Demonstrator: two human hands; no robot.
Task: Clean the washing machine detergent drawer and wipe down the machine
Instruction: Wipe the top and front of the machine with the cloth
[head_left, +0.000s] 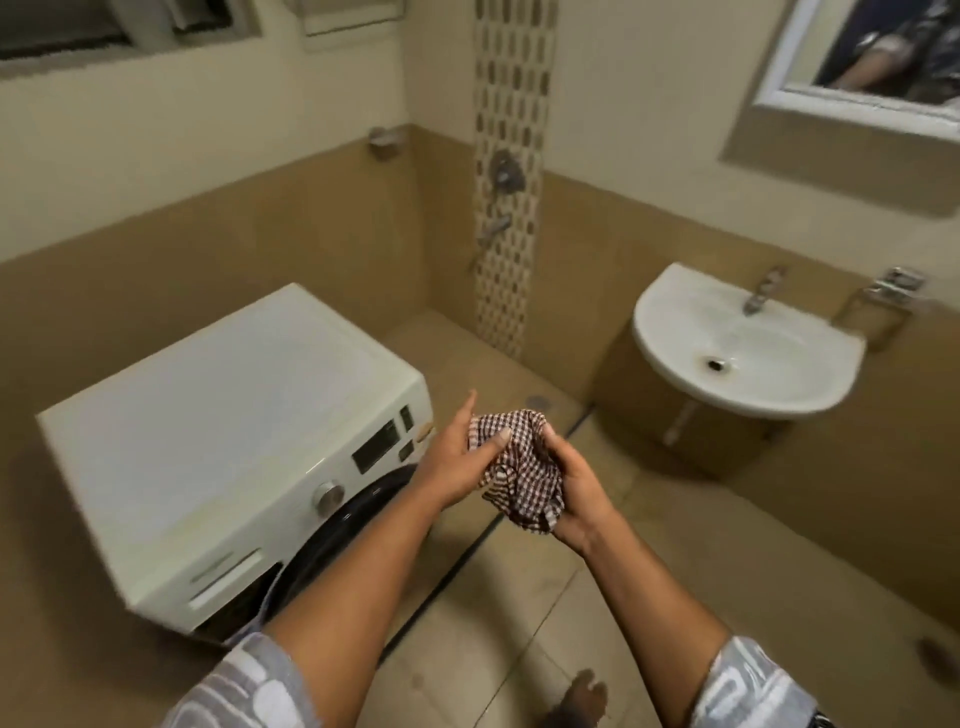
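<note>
A white front-loading washing machine (223, 415) stands at the left, with its detergent drawer (228, 577) pushed in at the near corner of the front panel and a round knob (327, 497) beside the dark door. In front of the machine's right side both hands hold a bunched brown-and-white checked cloth (519, 467) in the air. My left hand (457, 460) holds it with the thumb pressed on top. My right hand (576, 496) grips it from the right and below.
A white wall basin (748, 338) with a tap (758, 296) hangs at the right, a mirror (862, 62) above it. Shower fittings (505, 174) sit on the patterned tile strip in the corner. Beige tiled floor (519, 623) lies below, with my foot (582, 696) on it.
</note>
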